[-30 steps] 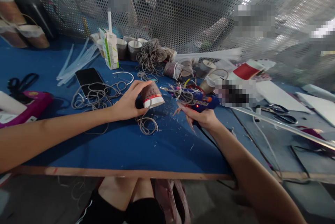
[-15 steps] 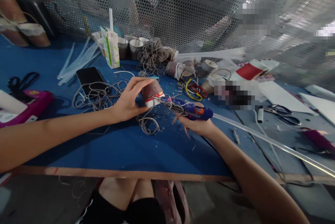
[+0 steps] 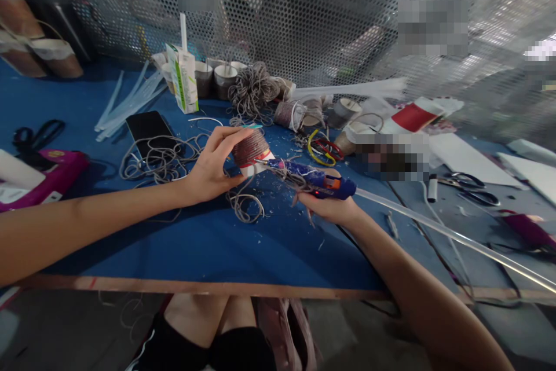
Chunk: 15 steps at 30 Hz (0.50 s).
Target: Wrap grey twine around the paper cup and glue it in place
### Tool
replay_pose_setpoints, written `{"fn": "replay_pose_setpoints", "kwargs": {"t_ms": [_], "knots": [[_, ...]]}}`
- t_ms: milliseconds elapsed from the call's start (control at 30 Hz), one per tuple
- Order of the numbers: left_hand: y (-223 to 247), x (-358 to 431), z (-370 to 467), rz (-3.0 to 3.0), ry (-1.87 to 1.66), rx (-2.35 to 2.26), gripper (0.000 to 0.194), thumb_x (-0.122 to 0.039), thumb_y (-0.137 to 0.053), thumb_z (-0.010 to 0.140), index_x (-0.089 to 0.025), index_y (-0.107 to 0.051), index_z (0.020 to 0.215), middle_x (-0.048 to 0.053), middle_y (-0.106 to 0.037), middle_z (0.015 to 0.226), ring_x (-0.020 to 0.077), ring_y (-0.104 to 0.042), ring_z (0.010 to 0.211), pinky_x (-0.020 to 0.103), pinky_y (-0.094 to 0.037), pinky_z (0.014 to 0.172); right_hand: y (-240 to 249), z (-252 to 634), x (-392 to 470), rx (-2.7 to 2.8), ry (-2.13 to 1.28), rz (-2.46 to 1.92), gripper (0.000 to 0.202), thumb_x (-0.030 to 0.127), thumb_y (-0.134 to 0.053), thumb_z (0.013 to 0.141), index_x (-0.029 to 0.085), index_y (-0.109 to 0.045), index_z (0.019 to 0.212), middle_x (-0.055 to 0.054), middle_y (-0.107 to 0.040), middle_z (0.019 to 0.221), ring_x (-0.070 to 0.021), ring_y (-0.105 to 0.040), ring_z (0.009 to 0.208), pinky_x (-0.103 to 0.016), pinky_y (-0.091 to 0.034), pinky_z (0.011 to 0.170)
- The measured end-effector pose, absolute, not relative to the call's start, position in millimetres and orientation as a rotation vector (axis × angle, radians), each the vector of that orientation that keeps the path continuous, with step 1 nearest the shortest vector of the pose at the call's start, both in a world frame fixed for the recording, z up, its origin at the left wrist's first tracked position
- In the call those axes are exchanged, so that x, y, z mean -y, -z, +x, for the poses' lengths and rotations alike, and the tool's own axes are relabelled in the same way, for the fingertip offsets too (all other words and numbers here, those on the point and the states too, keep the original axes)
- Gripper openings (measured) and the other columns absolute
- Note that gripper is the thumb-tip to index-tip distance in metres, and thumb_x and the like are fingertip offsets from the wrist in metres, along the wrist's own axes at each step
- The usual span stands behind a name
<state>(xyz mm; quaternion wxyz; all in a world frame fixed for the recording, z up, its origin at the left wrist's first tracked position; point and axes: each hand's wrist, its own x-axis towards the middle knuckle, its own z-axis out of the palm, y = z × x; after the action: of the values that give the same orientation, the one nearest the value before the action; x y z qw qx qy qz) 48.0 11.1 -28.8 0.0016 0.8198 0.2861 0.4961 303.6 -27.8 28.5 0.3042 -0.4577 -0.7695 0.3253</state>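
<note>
Between the thumb and fingers of my left hand (image 3: 214, 165) is a paper cup (image 3: 252, 150), tilted on its side. Brown-grey cord is wound around much of it, and a red and white band shows at one end. My right hand (image 3: 332, 208) is wrapped round the handle of a blue hot glue gun (image 3: 321, 177). Its metal nozzle points left and meets the cup's side, or nearly so. From the back of the gun a long clear glue stick (image 3: 434, 225) runs out to the right. Loose cord (image 3: 245, 206) lies below the cup.
A black phone (image 3: 150, 132) lies under tangled cord on the left. Behind stand a drink carton (image 3: 185, 79), a cord bundle (image 3: 255, 90) and several wrapped cups. Scissors (image 3: 471, 186) lie at the right; a perforated metal screen (image 3: 278, 18) rises at the back.
The cup has turned slightly in my left hand, showing a bit more of its white and red end. The glue gun has shifted marginally; its nozzle stays at the cup.
</note>
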Motion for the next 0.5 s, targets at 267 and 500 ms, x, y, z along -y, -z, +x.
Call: {"fn": "replay_pose_setpoints", "kwargs": {"t_ms": [267,500], "knots": [[29.8,-10.6,48.5,2.542,-1.553,-0.950,0.074,-0.041,-0.071,0.085,-0.032,-0.033,0.148,0.009,-0.051,0.128,0.0269,-0.052,0.119,0.047,-0.055,0.099,-26.6,306.8,27.2,1.994,-0.873,-1.239,0.012,0.019,-0.058,0.062,0.022,-0.054,0.051,0.001,-0.058,0.045,-0.0106,-0.051,0.036,-0.020,-0.041,0.031],[33.0,-10.1,50.2,2.452,-1.548,-0.985,0.091,-0.031,-0.076,0.080,-0.033,-0.021,0.153,0.009,-0.049,0.128,0.0267,-0.053,0.115,0.044,-0.059,0.092,-27.1,309.6,25.4,1.939,-0.888,-1.288,0.014,0.022,-0.057,0.062,0.022,-0.052,0.049,0.004,-0.050,0.038,-0.0112,-0.048,0.030,-0.023,-0.043,0.032]]}}
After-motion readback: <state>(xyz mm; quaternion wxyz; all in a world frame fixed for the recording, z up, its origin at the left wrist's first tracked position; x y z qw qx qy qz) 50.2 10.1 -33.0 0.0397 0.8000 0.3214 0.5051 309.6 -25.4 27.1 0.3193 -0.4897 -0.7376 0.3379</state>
